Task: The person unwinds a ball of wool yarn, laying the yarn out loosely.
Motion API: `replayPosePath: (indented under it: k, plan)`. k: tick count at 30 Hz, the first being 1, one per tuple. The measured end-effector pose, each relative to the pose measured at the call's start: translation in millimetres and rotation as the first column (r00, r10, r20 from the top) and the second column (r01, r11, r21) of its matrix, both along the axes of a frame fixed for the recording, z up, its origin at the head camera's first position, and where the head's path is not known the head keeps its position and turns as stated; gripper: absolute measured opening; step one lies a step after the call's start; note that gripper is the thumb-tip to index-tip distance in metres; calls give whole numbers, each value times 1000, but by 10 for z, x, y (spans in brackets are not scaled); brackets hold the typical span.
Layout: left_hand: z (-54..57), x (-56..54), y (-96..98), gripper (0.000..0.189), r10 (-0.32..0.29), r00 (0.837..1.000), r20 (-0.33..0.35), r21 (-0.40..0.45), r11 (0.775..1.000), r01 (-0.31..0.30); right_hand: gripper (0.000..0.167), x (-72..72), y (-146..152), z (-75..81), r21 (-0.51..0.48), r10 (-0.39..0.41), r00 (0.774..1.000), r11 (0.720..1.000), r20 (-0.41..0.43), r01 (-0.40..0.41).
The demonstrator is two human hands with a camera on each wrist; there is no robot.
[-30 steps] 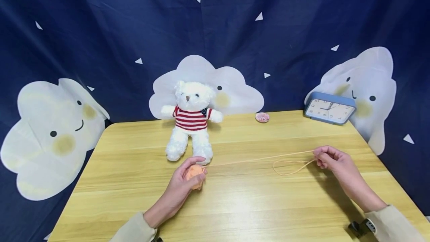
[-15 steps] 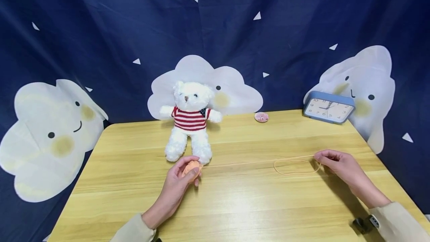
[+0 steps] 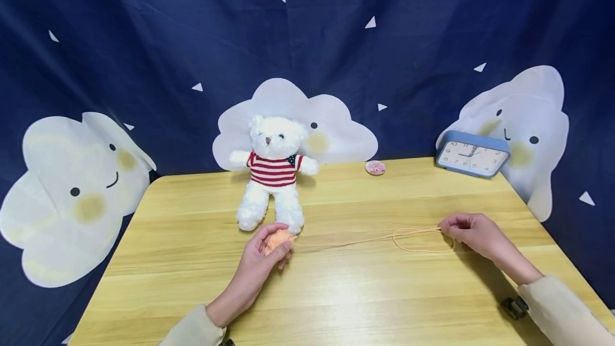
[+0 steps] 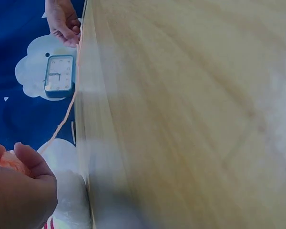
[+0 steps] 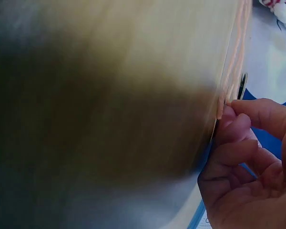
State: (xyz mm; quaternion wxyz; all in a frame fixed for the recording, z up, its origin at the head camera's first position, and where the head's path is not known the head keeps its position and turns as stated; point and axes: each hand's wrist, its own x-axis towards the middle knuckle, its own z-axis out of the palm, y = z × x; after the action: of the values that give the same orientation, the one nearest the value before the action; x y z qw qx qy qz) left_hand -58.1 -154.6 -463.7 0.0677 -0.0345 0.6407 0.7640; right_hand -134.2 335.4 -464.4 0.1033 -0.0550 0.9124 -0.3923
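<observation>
An orange ball of yarn [image 3: 278, 240] is gripped in my left hand [image 3: 257, 260], just in front of the teddy bear's feet. From the ball a strand of yarn [image 3: 365, 241] runs right across the table to my right hand [image 3: 480, 236], sagging a little. Between thumb and forefinger the right hand pinches the yarn, and a loose loop lies beside those fingertips. In the right wrist view, two lengths of yarn [image 5: 236, 57] lead up to the pinch. The left wrist view shows the left thumb [image 4: 32, 160] curled over the ball, most of which is hidden by the hand.
A white teddy bear [image 3: 274, 172] in a striped shirt sits at the back of the wooden table [image 3: 336, 303]. A small pink round dish-like object [image 3: 375, 168] lies near the back edge. A blue clock [image 3: 473, 155] stands at the back right. A dark blue curtain [image 3: 326, 31] hangs behind.
My right hand has shifted slightly left and a little lower. The strand, taut before, now hangs slacker. The left hand still holds the ball, tilted slightly differently.
</observation>
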Motion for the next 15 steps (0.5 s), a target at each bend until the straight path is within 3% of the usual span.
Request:
replayPosePath:
  k: [6, 13, 15]
  plan:
    - [16, -32, 34, 38, 16, 999, 40, 34, 999, -18, 12, 12, -46, 6, 30, 14, 999, 999, -29, -13]
    - [1, -71, 60, 38, -10, 998, 61, 77, 997, 6, 15, 109, -153, 17, 39, -48, 993, 998, -112, 52]
    - [-1, -80, 58, 38, -16, 997, 72, 90, 996, 10, 17, 140, -232, 32, -1, -86, 986, 996, -144, 87]
